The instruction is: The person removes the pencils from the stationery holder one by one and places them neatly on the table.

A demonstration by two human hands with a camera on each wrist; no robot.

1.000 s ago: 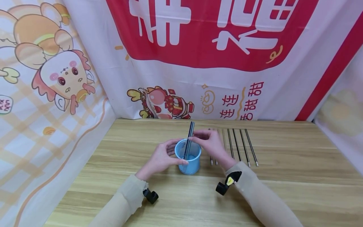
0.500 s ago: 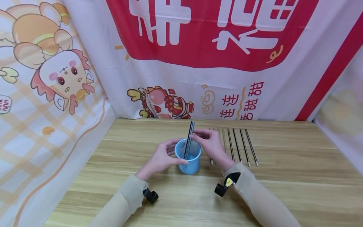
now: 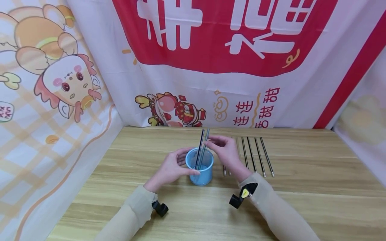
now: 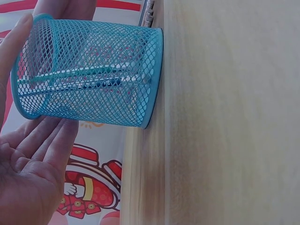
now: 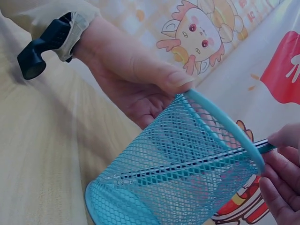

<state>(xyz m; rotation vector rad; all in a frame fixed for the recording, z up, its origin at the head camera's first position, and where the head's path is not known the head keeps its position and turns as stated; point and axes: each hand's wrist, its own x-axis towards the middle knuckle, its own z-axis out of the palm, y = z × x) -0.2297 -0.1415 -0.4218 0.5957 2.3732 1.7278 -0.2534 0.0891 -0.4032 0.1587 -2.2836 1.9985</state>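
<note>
A light blue mesh pen cup point(image 3: 201, 179) stands upright on the table. My left hand point(image 3: 172, 167) holds it from the left, with the thumb at the near rim and the fingers around the far side. Two pencils lean inside: a dark blue one point(image 3: 201, 139) and a lighter grey-green one point(image 3: 207, 135). The right hand point(image 3: 224, 152) is over the cup's right rim, pinching the lighter pencil between thumb and fingers. Through the mesh in the left wrist view, both pencils point(image 4: 96, 85) reach close to the cup's bottom.
Several dark pencils point(image 3: 258, 155) lie side by side to the right of the cup, their pale eraser ends toward me; the right hand and forearm partly cover that row. Wood table point(image 3: 193, 214); printed cloth point(image 3: 169, 77) hangs along its back and left edges.
The upper ends of the two pencils, close together before, now stand apart. My right hand has shifted slightly right with the lighter pencil. The left hand and the cup stay in place.
</note>
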